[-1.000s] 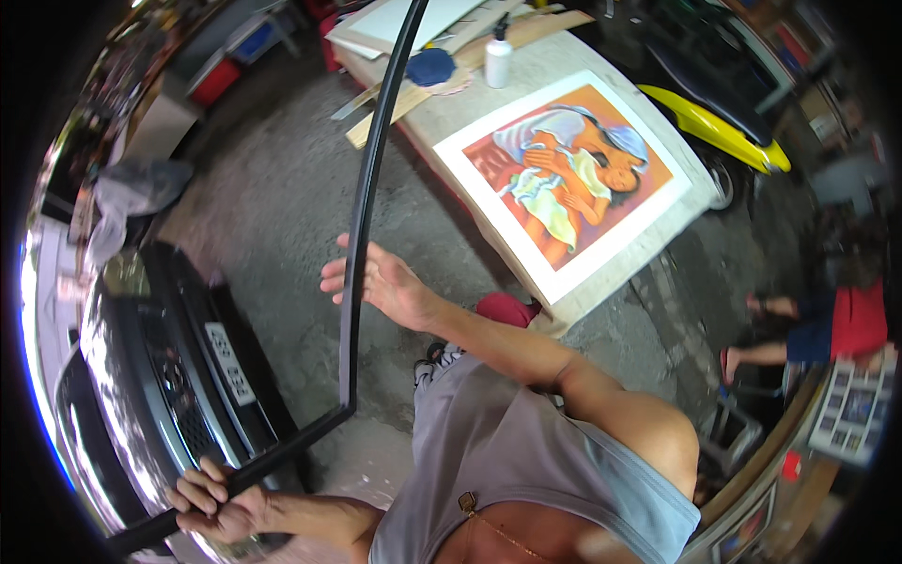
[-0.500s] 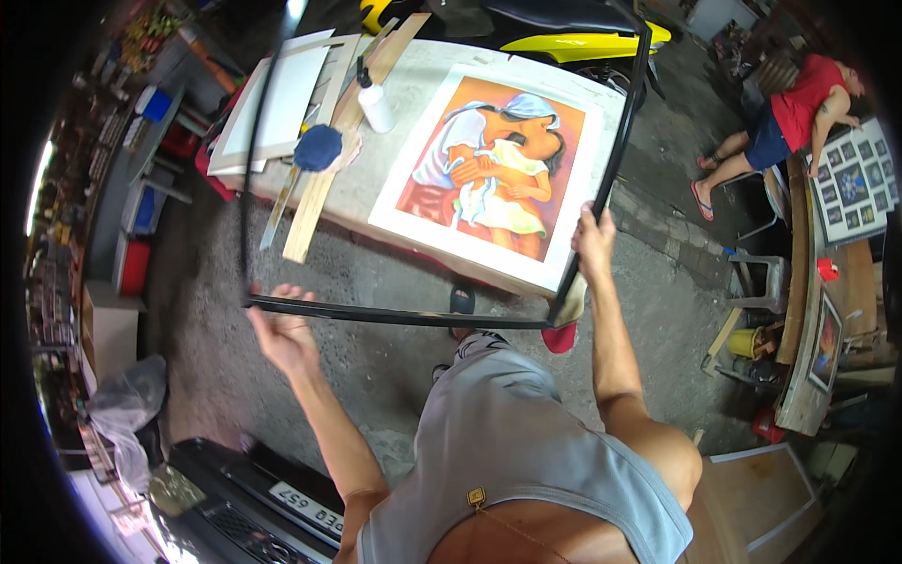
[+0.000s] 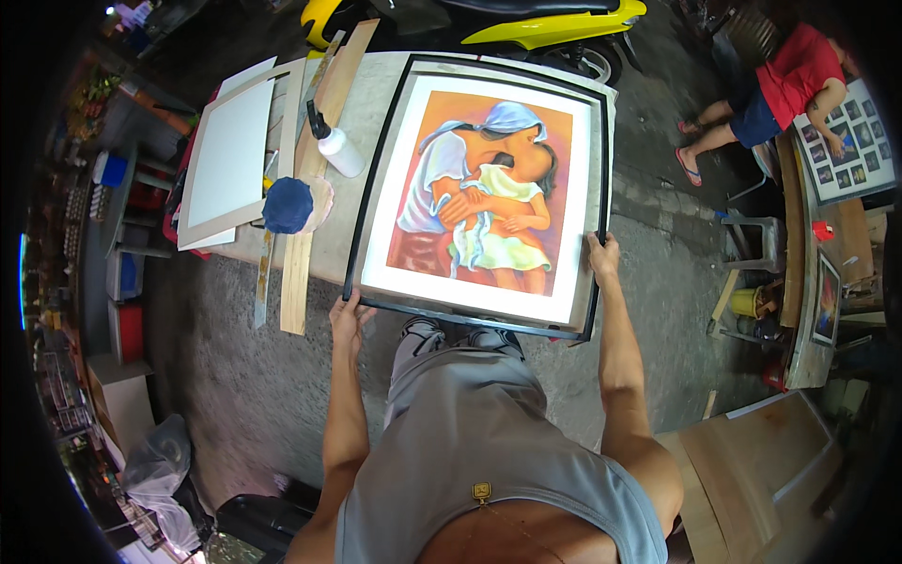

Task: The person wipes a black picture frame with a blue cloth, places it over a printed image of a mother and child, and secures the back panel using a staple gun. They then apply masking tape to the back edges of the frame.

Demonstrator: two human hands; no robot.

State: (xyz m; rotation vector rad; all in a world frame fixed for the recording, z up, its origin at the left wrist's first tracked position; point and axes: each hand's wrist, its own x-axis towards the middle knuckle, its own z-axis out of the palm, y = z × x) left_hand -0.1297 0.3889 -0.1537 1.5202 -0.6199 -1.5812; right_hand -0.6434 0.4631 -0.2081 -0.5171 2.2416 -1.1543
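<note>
A thin black picture frame (image 3: 376, 180) surrounds a colourful print (image 3: 484, 193) of an adult embracing a child, with a wide white border. The print lies on the pale worktable (image 3: 324, 246). My left hand (image 3: 348, 324) is closed on the frame at its near left corner, thumb and fingertips at the edge. Lower on the right side, my right hand (image 3: 604, 258) grips the frame rail, its fingers partly hidden by the rail. Whether the frame rests on the table or hovers just over it, I cannot tell.
Left of the frame are a white spray bottle (image 3: 340, 153), a round dark blue pad (image 3: 288, 205), wooden strips (image 3: 295, 291) and pale mat boards (image 3: 221, 164). A yellow motorcycle (image 3: 554, 25) stands behind the table. At right, a person in red (image 3: 800, 75) bends over a photo board (image 3: 850, 141).
The black frame has come down and round the print, now lined up with its border. Both hands moved with it, my left one inward to the right. I stand closer to the table.
</note>
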